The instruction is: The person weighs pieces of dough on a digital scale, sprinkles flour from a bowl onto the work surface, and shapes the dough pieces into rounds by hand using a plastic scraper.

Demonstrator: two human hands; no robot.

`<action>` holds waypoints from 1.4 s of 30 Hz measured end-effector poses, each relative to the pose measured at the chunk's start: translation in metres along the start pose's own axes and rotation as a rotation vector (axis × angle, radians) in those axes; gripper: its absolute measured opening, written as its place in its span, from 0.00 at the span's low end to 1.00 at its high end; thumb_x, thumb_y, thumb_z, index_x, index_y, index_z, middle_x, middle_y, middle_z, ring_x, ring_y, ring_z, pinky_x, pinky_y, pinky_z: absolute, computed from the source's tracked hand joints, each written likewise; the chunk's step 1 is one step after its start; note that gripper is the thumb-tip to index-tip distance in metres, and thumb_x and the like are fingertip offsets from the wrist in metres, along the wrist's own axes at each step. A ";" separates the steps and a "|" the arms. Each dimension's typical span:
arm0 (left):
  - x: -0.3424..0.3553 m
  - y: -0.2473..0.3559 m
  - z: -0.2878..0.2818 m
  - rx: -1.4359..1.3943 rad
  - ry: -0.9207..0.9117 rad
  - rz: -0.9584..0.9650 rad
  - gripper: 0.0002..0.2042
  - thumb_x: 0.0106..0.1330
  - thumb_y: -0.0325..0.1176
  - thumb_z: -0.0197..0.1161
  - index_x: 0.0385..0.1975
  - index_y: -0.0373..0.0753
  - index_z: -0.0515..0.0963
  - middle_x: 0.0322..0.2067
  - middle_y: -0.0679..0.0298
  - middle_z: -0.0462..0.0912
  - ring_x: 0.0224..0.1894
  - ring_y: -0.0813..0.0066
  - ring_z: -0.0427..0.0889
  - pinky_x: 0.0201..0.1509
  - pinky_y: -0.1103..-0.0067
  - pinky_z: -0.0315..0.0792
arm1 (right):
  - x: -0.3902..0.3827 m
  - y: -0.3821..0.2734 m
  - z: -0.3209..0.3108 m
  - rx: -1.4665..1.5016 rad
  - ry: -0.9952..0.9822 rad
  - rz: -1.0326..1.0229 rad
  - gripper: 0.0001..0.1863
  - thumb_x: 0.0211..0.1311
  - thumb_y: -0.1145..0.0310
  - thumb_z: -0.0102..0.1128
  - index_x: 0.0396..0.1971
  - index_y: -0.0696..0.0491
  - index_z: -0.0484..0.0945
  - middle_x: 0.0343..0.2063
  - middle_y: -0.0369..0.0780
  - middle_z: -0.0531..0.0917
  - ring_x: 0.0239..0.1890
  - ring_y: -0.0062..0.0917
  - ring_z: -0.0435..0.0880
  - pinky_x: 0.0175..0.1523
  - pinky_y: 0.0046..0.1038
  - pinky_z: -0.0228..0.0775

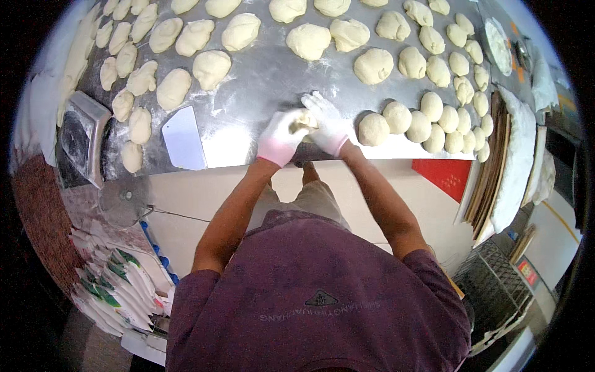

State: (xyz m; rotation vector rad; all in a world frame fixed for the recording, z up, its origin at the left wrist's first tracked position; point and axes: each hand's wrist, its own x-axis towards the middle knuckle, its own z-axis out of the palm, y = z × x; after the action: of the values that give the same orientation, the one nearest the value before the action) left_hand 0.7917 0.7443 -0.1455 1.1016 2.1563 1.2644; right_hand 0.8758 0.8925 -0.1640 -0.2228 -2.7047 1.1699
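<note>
Near the front edge of the steel table (260, 77), both my hands meet around a small lump of pale dough (305, 120). My left hand (280, 135), in a white glove with a pink cuff, curls its fingers about the lump. From the other side my right hand (327, 123), gloved alike, presses on it, with the fingers pointing away from me. The gloves hide much of the lump. Right of my hands sits a cluster of smooth round dough balls (374, 129). Rougher dough pieces (308, 41) lie farther back.
A flat white dough scraper (185, 141) lies left of my hands. Beyond it stands a metal-rimmed device (83, 139) dusted with flour. Stacked boards (496, 158) and a white cloth (515, 167) lean at the table's right end. A fan (126, 197) and packed bags (114, 288) are lower left.
</note>
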 end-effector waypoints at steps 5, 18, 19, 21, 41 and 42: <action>0.034 0.009 -0.006 -0.021 0.074 -0.575 0.13 0.62 0.35 0.56 0.46 0.41 0.77 0.41 0.54 0.81 0.44 0.50 0.79 0.49 0.64 0.72 | 0.035 -0.010 0.017 -0.046 0.120 0.072 0.27 0.46 0.71 0.60 0.51 0.59 0.72 0.54 0.50 0.76 0.60 0.48 0.69 0.62 0.42 0.62; 0.013 0.009 0.005 0.040 0.071 -0.084 0.10 0.60 0.34 0.60 0.40 0.39 0.76 0.35 0.51 0.79 0.38 0.52 0.79 0.45 0.68 0.74 | 0.023 -0.007 -0.031 0.679 -0.252 0.238 0.29 0.52 0.74 0.59 0.59 0.56 0.70 0.60 0.50 0.70 0.65 0.45 0.65 0.71 0.39 0.50; 0.001 -0.009 0.012 0.101 0.096 0.093 0.11 0.61 0.35 0.60 0.40 0.38 0.76 0.36 0.51 0.78 0.38 0.52 0.79 0.44 0.68 0.74 | 0.015 -0.012 -0.029 0.367 -0.201 0.168 0.29 0.51 0.75 0.59 0.58 0.56 0.71 0.59 0.49 0.71 0.64 0.45 0.66 0.71 0.38 0.51; 0.007 0.017 0.013 0.005 0.105 -0.209 0.11 0.60 0.33 0.61 0.40 0.38 0.76 0.35 0.50 0.78 0.37 0.52 0.79 0.44 0.67 0.73 | -0.002 0.009 -0.008 -0.002 -0.030 0.037 0.25 0.51 0.76 0.56 0.54 0.56 0.73 0.56 0.48 0.75 0.63 0.45 0.67 0.69 0.39 0.55; -0.047 -0.020 -0.156 0.556 0.476 -0.809 0.23 0.56 0.39 0.65 0.49 0.34 0.75 0.47 0.48 0.77 0.53 0.51 0.75 0.57 0.64 0.69 | 0.004 -0.062 -0.023 -0.075 0.288 -0.401 0.17 0.38 0.83 0.56 0.31 0.50 0.78 0.37 0.38 0.80 0.45 0.37 0.79 0.47 0.38 0.70; -0.047 -0.015 -0.161 0.663 0.445 -0.907 0.27 0.53 0.43 0.67 0.51 0.35 0.73 0.49 0.47 0.76 0.53 0.50 0.74 0.57 0.63 0.69 | -0.007 -0.057 -0.007 -0.053 0.240 -0.385 0.20 0.40 0.83 0.57 0.37 0.50 0.78 0.41 0.39 0.81 0.50 0.37 0.79 0.53 0.37 0.70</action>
State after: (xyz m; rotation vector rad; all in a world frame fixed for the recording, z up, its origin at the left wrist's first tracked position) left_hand 0.7054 0.6160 -0.0794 -0.1078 2.9630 0.3831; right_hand 0.8810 0.8576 -0.1182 0.1386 -2.4263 0.8969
